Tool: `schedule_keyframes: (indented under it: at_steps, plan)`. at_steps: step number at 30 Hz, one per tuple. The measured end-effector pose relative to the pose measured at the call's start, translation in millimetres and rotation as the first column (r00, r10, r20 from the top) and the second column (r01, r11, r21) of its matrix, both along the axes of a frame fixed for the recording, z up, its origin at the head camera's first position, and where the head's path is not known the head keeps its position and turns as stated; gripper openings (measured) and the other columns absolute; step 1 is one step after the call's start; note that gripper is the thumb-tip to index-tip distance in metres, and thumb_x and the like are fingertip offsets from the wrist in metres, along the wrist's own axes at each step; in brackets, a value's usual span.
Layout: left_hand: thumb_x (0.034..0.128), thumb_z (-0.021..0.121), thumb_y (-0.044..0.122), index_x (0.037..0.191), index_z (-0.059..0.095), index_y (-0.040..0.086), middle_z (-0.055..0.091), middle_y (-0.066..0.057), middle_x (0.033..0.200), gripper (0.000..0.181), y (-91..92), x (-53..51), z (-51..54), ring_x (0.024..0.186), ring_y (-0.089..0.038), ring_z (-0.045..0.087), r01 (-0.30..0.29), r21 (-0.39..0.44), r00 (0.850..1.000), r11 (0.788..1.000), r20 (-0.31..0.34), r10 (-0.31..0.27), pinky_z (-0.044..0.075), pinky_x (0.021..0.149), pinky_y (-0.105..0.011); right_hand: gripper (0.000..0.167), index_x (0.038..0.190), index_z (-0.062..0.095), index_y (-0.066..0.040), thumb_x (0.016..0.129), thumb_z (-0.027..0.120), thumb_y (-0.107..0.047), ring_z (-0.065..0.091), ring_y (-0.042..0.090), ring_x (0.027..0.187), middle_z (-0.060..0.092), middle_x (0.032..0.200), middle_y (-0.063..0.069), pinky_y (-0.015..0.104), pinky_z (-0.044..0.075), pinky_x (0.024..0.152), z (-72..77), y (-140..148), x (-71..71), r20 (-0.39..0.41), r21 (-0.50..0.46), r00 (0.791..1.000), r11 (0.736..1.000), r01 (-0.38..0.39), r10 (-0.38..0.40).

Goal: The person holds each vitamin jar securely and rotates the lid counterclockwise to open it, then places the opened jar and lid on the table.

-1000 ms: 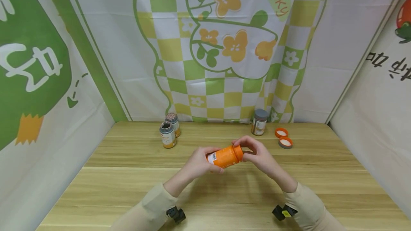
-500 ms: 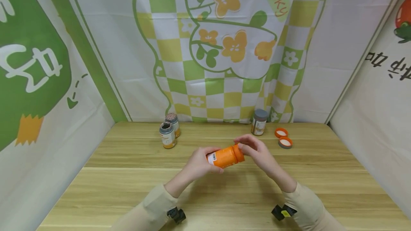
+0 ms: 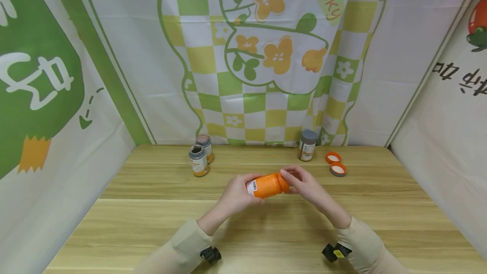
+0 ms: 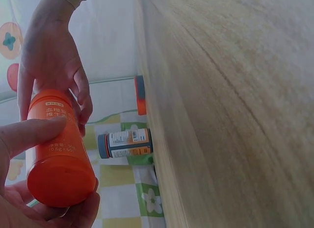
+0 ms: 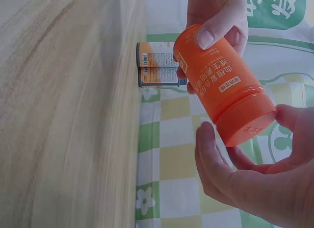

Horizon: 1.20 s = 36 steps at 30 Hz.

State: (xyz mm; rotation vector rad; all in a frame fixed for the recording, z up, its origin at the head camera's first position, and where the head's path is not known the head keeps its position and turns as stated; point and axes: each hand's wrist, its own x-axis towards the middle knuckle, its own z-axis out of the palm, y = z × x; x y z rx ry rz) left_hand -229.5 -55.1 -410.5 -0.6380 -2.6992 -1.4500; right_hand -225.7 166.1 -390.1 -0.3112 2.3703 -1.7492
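Observation:
An orange supplement bottle (image 3: 266, 185) lies tilted on its side above the wooden table, its capped end toward the right. My left hand (image 3: 236, 193) grips the bottle's body near the base, thumb across the label side in the left wrist view. The screw cap (image 5: 247, 121) is on the bottle's neck. My right hand (image 3: 311, 187) pinches this cap; in the right wrist view the thumb touches one side of its rim and fingers touch the other. From the head view, part of the cap is hidden behind the right fingers.
Back left, an uncapped jar (image 3: 199, 165) stands before another jar (image 3: 208, 149) with a speckled top. A grey-capped jar (image 3: 306, 150) stands back right. Beside it lie two upturned lids, one orange (image 3: 333, 157) and one grey-sided (image 3: 338, 169). A patterned curtain (image 3: 266, 115) hangs behind the table.
The right fingers have shifted round the cap, the thumb moving up from below its edge to its upper side. The left hand and bottle have barely moved.

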Motion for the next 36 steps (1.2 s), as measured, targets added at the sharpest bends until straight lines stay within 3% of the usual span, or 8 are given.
schedule_keyframes:
  at_steps: [6,13,22,36]
  plan:
    - [0.0605,0.085,0.008,0.119,0.064,0.01,0.068,-0.005,0.106,0.062,1.6,-0.3,-0.2,0.083,-0.015,0.057,0.007,0.007,1.0,1.0,-0.011,-0.007,0.047,0.073,-0.032,0.048,0.126,0.05,0.004,0.096,0.054,-0.033,0.062,0.02,0.099,0.054,0.124,0.022,0.036,0.054,0.085,-2.8,-0.5,-2.0,0.013,-0.011,1.0,1.0,-0.003,0.003]
    - [0.0604,0.085,0.009,0.118,0.065,0.01,0.068,-0.007,0.105,0.062,1.8,0.0,1.2,0.082,-0.016,0.057,0.001,0.022,1.0,1.0,-0.005,-0.001,0.048,0.073,-0.031,0.044,0.125,0.054,0.001,0.093,0.058,-0.028,0.061,0.022,0.104,0.056,0.124,0.02,0.038,0.053,0.087,-5.5,1.4,-2.4,-0.037,-0.043,0.999,0.999,0.003,-0.004]
    - [0.0596,0.086,0.012,0.118,0.065,0.012,0.068,-0.004,0.105,0.062,1.2,-0.2,2.0,0.082,-0.015,0.057,0.0,0.03,1.0,1.0,0.002,0.0,0.047,0.073,-0.031,0.042,0.126,0.054,0.001,0.093,0.06,-0.023,0.061,0.022,0.105,0.056,0.123,0.021,0.032,0.052,0.086,-4.1,3.5,-0.7,-0.089,-0.084,0.996,0.996,-0.026,0.019]
    - [0.0595,0.087,0.014,0.118,0.065,0.012,0.067,-0.005,0.108,0.063,-0.7,-0.4,3.1,0.084,-0.016,0.056,0.016,0.044,0.999,0.999,0.044,-0.018,0.047,0.075,-0.032,0.038,0.124,0.059,-0.007,0.09,0.064,-0.022,0.062,0.026,0.102,0.059,0.123,0.019,0.03,0.053,0.08,-2.7,5.8,1.8,-0.182,-0.038,0.982,0.998,-0.052,0.044]
